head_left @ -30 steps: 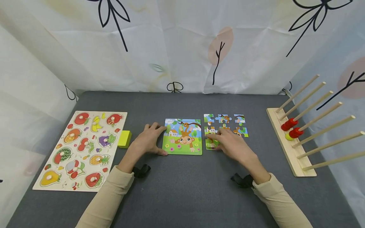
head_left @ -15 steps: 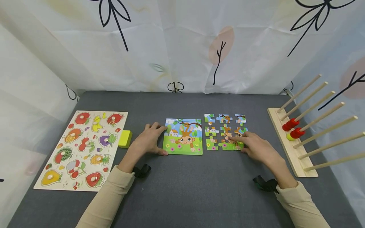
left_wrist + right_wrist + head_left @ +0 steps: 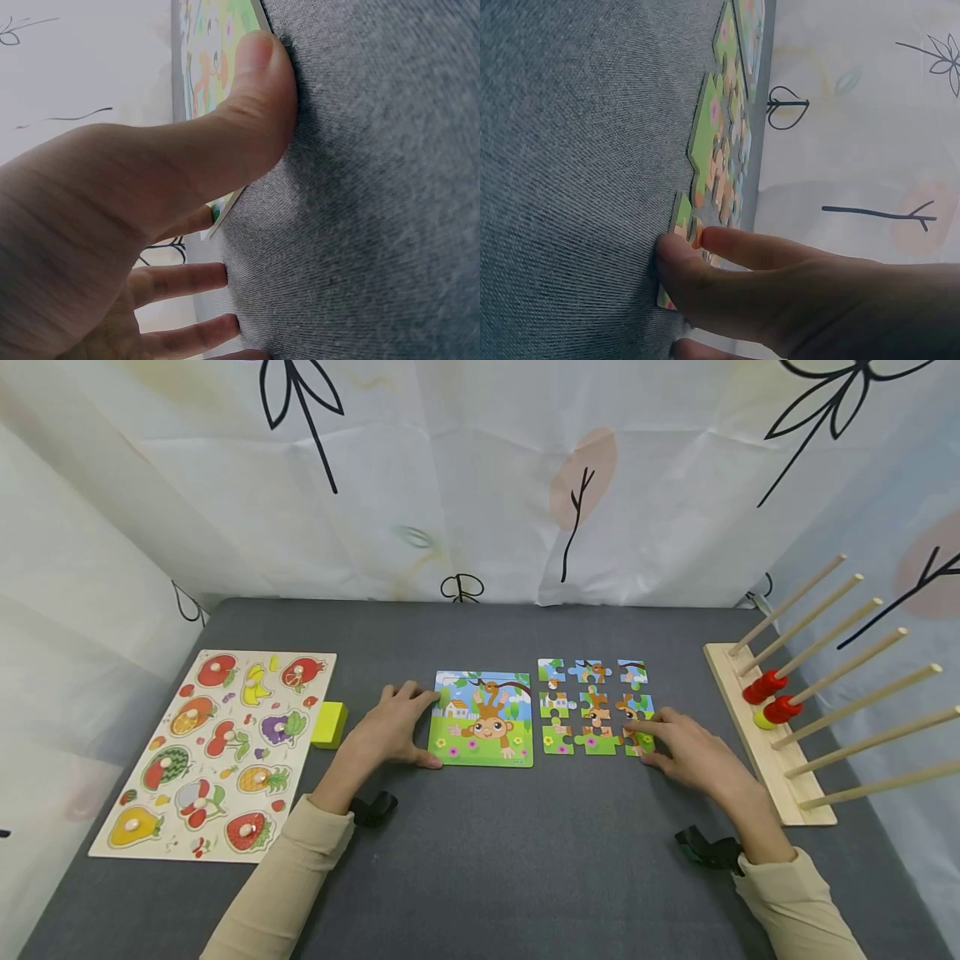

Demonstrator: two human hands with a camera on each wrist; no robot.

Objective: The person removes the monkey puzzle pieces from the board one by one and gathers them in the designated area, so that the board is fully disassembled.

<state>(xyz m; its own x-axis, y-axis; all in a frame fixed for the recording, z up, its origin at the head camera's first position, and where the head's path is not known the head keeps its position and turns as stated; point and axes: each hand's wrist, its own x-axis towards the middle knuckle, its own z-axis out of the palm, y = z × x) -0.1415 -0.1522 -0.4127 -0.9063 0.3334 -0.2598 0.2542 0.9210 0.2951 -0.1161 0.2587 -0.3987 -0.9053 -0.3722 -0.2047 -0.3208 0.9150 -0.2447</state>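
Note:
Slightly left of centre in the head view lies a square monkey puzzle board [image 3: 480, 722]. My left hand [image 3: 386, 727] rests at its left side, thumb on the near corner and index finger at the far corner; the other fingers are spread on the cloth in the left wrist view. Just right of the board, loose jigsaw pieces [image 3: 597, 703] lie in three rows with small gaps. My right hand [image 3: 693, 750] pinches the near right jigsaw piece [image 3: 682, 211] between thumb and index finger. This piece stays flat on the table, partly covered by the fingers.
A fruit peg board [image 3: 217, 760] lies at the left, with a yellow block [image 3: 328, 725] against its right edge. On the right stands a wooden rack [image 3: 772, 743] with slanting pegs and red and yellow beads [image 3: 767, 687]. A patterned curtain [image 3: 480, 485] hangs behind the table.
My right hand has moved right from the near left piece to the near right one, which has shifted slightly right, away from the middle piece. The left hand has stayed at the board.

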